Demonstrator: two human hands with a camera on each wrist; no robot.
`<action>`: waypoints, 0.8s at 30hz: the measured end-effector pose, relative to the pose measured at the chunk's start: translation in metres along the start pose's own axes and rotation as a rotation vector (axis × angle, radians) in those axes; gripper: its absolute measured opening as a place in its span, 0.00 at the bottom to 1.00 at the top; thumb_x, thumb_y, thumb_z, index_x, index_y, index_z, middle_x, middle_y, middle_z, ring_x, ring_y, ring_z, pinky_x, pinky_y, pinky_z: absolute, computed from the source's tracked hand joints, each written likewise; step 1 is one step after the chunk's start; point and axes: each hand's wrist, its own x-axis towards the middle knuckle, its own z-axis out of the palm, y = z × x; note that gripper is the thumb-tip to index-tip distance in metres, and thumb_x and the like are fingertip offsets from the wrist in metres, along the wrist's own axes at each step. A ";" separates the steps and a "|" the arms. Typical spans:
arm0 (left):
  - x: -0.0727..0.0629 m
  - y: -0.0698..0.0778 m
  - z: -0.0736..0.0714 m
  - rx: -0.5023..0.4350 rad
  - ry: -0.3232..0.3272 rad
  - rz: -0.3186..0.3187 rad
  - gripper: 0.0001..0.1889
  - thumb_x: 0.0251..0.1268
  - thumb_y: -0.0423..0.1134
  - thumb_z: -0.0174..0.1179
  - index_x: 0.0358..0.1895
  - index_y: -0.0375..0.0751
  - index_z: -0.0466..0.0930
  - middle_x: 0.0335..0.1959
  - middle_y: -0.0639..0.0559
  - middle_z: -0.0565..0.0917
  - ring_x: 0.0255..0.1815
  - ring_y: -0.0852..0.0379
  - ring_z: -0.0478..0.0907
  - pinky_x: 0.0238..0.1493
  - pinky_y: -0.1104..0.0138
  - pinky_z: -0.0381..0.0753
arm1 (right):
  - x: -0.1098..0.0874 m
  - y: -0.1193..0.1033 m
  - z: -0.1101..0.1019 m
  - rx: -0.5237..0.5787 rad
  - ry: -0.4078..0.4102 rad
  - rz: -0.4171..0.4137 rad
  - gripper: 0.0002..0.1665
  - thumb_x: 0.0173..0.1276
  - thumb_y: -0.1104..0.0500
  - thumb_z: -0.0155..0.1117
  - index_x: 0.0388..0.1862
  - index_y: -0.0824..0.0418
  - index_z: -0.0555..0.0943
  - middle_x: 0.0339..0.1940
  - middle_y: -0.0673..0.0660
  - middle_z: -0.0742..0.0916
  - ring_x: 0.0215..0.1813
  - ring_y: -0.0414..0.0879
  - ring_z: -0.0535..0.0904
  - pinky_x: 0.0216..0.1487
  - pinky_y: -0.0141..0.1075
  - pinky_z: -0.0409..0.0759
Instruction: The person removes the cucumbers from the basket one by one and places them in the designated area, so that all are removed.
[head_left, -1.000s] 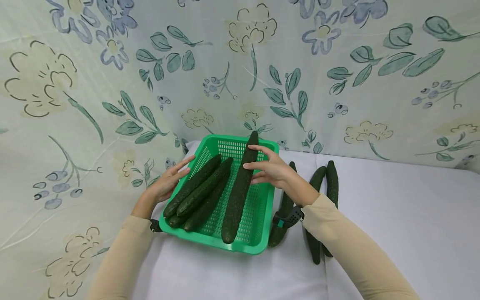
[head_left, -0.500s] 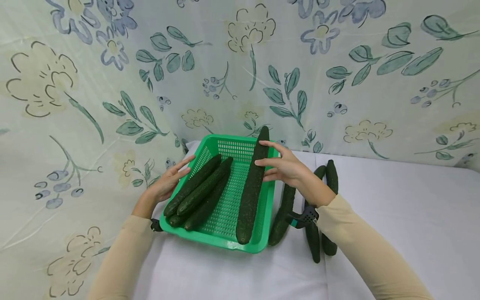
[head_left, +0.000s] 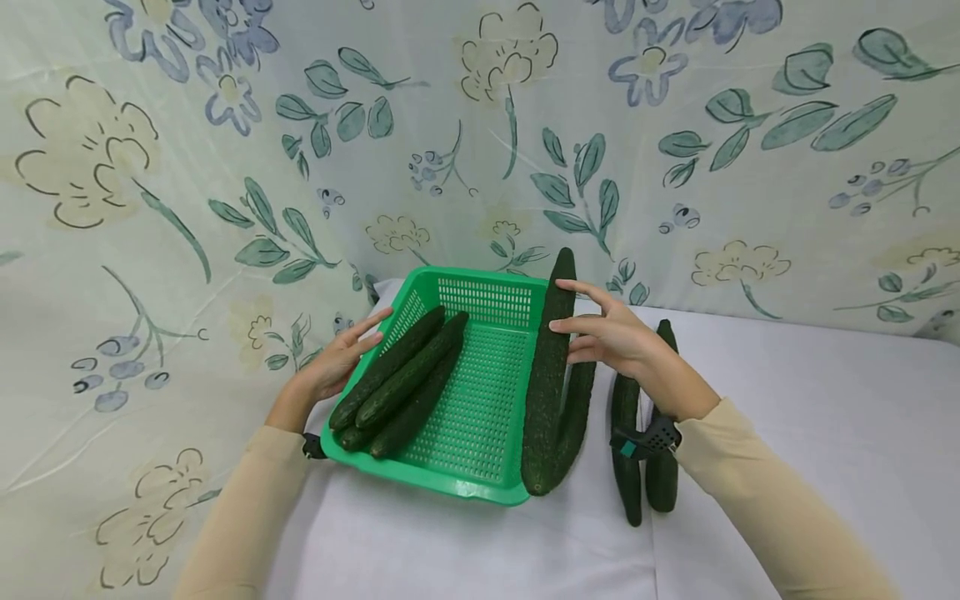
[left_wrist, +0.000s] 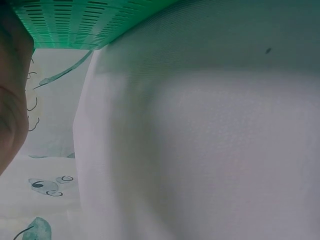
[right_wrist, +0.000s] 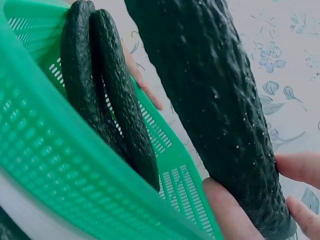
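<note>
A long dark green cucumber (head_left: 551,375) is gripped in my right hand (head_left: 611,333), held lengthwise over the right rim of the green plastic basket (head_left: 487,492). In the right wrist view the thumb (right_wrist: 227,212) lies on one side of this cucumber and the fingers (right_wrist: 300,167) on the other, near one end. My left hand (head_left: 333,367) rests against the basket's left side with its fingers extended along the rim. Several cucumbers (head_left: 408,375) lie side by side in the basket's left half. In the left wrist view, only part of the hand (left_wrist: 11,90) shows.
Another cucumber (head_left: 579,408) lies on the white cloth (head_left: 810,433) just right of the basket, partly behind the held one. Two more cucumbers (head_left: 626,450) lie farther right, partly under my right forearm. A floral curtain (head_left: 480,192) hangs behind and at the left.
My right hand has moved right with the cucumber, from over the basket's inside to over its right rim. My left hand and the basket stay in place.
</note>
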 end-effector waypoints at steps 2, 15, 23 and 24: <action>0.000 0.001 0.000 0.009 0.004 0.003 0.28 0.84 0.46 0.40 0.81 0.62 0.48 0.78 0.40 0.55 0.58 0.53 0.80 0.51 0.59 0.83 | -0.002 0.000 -0.005 -0.005 -0.007 -0.011 0.46 0.71 0.67 0.64 0.81 0.47 0.56 0.76 0.66 0.57 0.24 0.45 0.77 0.34 0.38 0.84; 0.000 0.002 0.002 -0.015 -0.008 0.002 0.28 0.84 0.45 0.40 0.81 0.61 0.48 0.77 0.40 0.56 0.59 0.53 0.79 0.52 0.59 0.83 | -0.016 0.009 -0.033 -0.029 0.015 -0.034 0.46 0.70 0.65 0.67 0.81 0.47 0.58 0.48 0.57 0.83 0.25 0.45 0.80 0.36 0.40 0.84; 0.000 0.002 0.002 -0.042 -0.009 -0.005 0.28 0.85 0.44 0.39 0.82 0.61 0.47 0.77 0.38 0.56 0.58 0.54 0.80 0.51 0.59 0.83 | -0.026 0.014 -0.053 -0.073 0.038 -0.049 0.45 0.71 0.65 0.66 0.80 0.46 0.58 0.46 0.56 0.82 0.27 0.44 0.79 0.37 0.40 0.85; 0.000 0.002 0.002 -0.043 -0.008 -0.005 0.28 0.85 0.44 0.38 0.82 0.61 0.46 0.77 0.37 0.56 0.58 0.53 0.80 0.51 0.59 0.83 | -0.027 0.015 -0.055 -0.078 0.041 -0.050 0.44 0.71 0.65 0.66 0.80 0.46 0.58 0.44 0.57 0.82 0.27 0.43 0.79 0.37 0.40 0.85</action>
